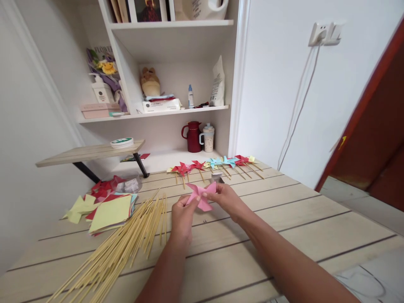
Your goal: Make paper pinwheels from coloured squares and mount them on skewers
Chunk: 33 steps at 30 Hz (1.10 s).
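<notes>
Both bare forearms reaching forward from the lower edge, converging toward the middle. Left hand (182, 215) raised with back toward the camera, fingers curled inward and pinched shut at the tips. Right hand (225, 198) just beside it, slightly farther out, palm turned left, thumb and fingers closed in a pinch. Wrists roughly level, fingertips nearly meeting.

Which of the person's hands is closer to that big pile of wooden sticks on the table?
Left. The left hand holds the pink paper pinwheel just right of the wooden sticks; the right hand grips the pinwheel's far side, farther from them.
</notes>
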Each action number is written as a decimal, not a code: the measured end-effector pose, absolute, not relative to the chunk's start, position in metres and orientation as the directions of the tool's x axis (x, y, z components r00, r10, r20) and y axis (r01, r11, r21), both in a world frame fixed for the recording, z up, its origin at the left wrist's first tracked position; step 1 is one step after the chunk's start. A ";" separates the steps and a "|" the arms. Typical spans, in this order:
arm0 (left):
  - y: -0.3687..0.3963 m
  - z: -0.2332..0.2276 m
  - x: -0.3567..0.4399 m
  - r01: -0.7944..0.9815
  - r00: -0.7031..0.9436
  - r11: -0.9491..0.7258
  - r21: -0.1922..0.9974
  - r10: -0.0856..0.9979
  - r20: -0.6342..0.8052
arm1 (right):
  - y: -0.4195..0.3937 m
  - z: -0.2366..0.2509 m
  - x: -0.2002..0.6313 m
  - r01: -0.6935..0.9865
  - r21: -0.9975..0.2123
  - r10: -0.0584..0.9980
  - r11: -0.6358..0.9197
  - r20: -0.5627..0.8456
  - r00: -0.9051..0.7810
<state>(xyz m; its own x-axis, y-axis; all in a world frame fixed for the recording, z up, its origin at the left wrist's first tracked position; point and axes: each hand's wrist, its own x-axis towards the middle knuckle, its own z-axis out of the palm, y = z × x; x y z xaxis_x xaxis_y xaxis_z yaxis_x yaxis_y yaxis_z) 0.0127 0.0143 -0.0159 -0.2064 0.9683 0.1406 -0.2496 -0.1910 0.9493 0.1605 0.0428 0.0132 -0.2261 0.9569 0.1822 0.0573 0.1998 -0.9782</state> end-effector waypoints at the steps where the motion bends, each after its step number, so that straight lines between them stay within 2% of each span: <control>1: 0.014 -0.016 0.013 -0.245 -0.209 -0.191 0.950 0.968 0.140 | 0.044 0.012 0.160 0.058 -0.979 0.959 0.194 0.177 -0.219; 14: 0.011 -0.010 0.016 -0.227 -0.227 -0.215 0.950 0.960 0.163 | 0.043 0.011 0.158 0.053 -0.975 0.961 0.214 0.200 -0.190; 26: 0.009 -0.004 0.020 -0.179 -0.253 -0.225 0.958 0.951 0.176 | 0.045 0.013 0.159 0.252 -0.906 0.940 0.339 0.334 -0.064; 33: 0.013 -0.004 0.013 -0.151 -0.301 -0.248 0.957 0.933 0.195 | 0.046 0.013 0.161 0.326 -0.844 0.901 0.425 0.428 -0.068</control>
<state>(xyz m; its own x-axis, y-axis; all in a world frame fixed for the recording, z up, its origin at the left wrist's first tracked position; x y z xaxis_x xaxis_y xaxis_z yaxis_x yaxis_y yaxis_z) 0.0134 0.0134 -0.0043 -0.3010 0.9335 0.1948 -0.1510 -0.2484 0.9568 0.1613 0.0456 0.0135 -0.0678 0.9013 0.4279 0.3257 0.4253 -0.8444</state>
